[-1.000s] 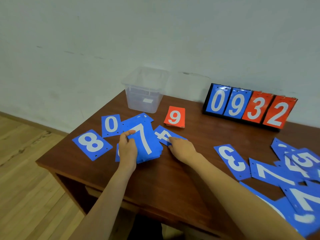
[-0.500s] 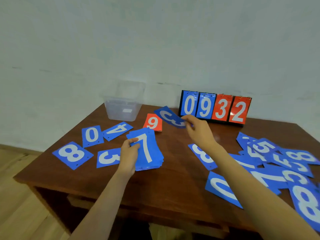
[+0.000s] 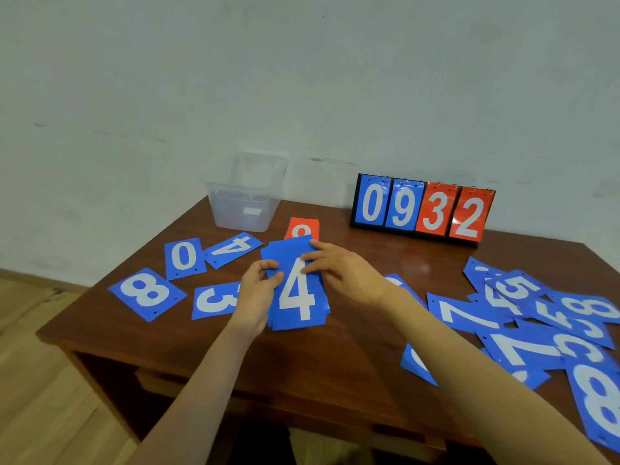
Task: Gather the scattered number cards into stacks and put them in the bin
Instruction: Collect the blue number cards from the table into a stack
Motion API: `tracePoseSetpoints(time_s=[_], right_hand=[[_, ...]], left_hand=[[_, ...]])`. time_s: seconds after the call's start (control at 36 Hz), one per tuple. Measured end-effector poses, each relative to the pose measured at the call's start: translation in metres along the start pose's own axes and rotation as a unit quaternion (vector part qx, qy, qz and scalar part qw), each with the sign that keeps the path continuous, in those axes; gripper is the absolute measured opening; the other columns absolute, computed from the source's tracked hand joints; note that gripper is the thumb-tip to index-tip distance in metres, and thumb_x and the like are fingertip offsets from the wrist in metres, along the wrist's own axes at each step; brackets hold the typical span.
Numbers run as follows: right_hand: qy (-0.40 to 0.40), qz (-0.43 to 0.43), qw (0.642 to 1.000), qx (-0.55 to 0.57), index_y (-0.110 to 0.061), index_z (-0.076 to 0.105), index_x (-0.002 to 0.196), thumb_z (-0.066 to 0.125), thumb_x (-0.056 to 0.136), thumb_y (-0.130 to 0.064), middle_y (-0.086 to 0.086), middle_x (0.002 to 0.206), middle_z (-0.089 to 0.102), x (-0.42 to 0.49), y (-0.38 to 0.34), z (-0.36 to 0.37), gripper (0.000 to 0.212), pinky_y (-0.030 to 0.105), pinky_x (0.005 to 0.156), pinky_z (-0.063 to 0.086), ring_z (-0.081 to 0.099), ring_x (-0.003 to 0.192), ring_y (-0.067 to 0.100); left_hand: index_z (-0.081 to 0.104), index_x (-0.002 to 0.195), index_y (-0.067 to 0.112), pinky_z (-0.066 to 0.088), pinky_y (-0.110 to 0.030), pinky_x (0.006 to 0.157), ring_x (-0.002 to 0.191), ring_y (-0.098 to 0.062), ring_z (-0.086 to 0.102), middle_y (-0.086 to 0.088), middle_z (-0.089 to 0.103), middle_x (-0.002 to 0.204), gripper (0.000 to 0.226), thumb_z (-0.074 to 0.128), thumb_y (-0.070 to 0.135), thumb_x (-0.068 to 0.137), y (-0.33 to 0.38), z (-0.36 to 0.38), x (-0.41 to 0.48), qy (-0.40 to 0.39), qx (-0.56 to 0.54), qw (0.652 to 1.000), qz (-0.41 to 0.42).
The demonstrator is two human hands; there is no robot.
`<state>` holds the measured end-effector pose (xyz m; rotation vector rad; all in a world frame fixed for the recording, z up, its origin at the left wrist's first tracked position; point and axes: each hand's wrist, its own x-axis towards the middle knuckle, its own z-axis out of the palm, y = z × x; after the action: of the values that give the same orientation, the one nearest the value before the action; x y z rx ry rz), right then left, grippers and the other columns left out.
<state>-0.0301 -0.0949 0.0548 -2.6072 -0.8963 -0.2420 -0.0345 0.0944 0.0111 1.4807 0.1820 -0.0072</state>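
Note:
A stack of blue number cards [image 3: 298,297] with a 4 on top lies at the middle of the brown table [image 3: 335,364]. My left hand [image 3: 256,293] grips the stack's left edge, thumb on top. My right hand [image 3: 342,271] rests its fingers on the top card's upper right part. Loose blue cards lie to the left: an 8 [image 3: 147,293], a 0 [image 3: 184,258], a 4 [image 3: 233,249] and a 3 [image 3: 214,299]. A red card [image 3: 301,228] peeks out behind the stack. The clear plastic bin [image 3: 245,193] stands at the back left.
Several blue cards [image 3: 543,323] lie scattered and overlapping across the right side of the table. A flip scoreboard [image 3: 422,209] reading 0932 stands at the back against the wall. The table's left and front edges drop to a wooden floor.
My right hand brought a blue card from the back of the table down onto the stack; a 4 now covers the 7. My left hand kept its grip on the stack.

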Motion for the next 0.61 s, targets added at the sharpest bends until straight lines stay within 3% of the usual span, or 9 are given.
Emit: tracePoseSetpoints(time_s=[0.14, 0.22, 0.31, 0.42, 0.61], right_hand=[[-0.038, 0.019, 0.999, 0.005, -0.019, 0.054, 0.133, 0.046, 0.099, -0.020, -0.004, 0.150, 0.037, 0.027, -0.005, 0.018, 0.035, 0.030, 0.116, 0.021, 0.017, 0.144, 0.012], [-0.044, 0.024, 0.999, -0.015, -0.022, 0.046, 0.138, 0.048, 0.098, -0.027, -0.002, 0.154, 0.030, 0.050, -0.008, 0.032, 0.041, 0.036, 0.118, 0.018, 0.016, 0.145, 0.015], [-0.050, 0.046, 0.997, -0.021, -0.023, 0.040, 0.142, 0.051, 0.096, -0.026, 0.000, 0.155, 0.025, 0.077, -0.011, 0.048, 0.048, 0.039, 0.119, 0.018, 0.014, 0.145, 0.018], [-0.074, 0.087, 0.993, -0.018, -0.018, 0.036, 0.144, 0.053, 0.094, -0.024, 0.004, 0.155, 0.025, 0.115, -0.011, 0.071, 0.053, 0.036, 0.117, 0.016, 0.016, 0.145, 0.021], [-0.168, 0.109, 0.980, -0.013, -0.012, 0.024, 0.149, 0.052, 0.095, -0.023, 0.008, 0.157, 0.017, 0.185, -0.012, 0.105, 0.062, 0.035, 0.117, 0.013, 0.012, 0.146, 0.024]], left_hand=[[0.052, 0.089, 0.024, 0.056, -0.032, 0.067, 0.094, -0.020, 0.066, -0.008, 0.061, 0.111, 0.009, 0.053, 0.018, 0.095, -0.003, -0.017, 0.009, 0.044, -0.022, 0.999, 0.020], [0.053, 0.089, 0.026, 0.057, -0.037, 0.072, 0.100, -0.023, 0.064, -0.009, 0.059, 0.116, 0.015, 0.050, 0.014, 0.097, -0.005, -0.032, 0.019, 0.087, -0.034, 0.995, 0.033], [0.054, 0.087, 0.030, 0.055, -0.042, 0.077, 0.100, -0.025, 0.062, -0.009, 0.059, 0.113, 0.022, 0.049, 0.012, 0.097, -0.009, -0.051, 0.026, 0.141, -0.026, 0.989, 0.042], [0.055, 0.092, 0.029, 0.051, -0.030, 0.062, 0.083, -0.016, 0.060, -0.009, 0.058, 0.106, 0.018, 0.048, 0.012, 0.097, -0.014, -0.080, 0.039, 0.207, -0.029, 0.977, 0.048], [0.055, 0.104, 0.023, 0.052, -0.028, 0.065, 0.091, -0.011, 0.059, 0.005, 0.053, 0.105, 0.017, 0.051, 0.009, 0.094, -0.019, -0.115, 0.056, 0.256, -0.052, 0.965, 0.012]])
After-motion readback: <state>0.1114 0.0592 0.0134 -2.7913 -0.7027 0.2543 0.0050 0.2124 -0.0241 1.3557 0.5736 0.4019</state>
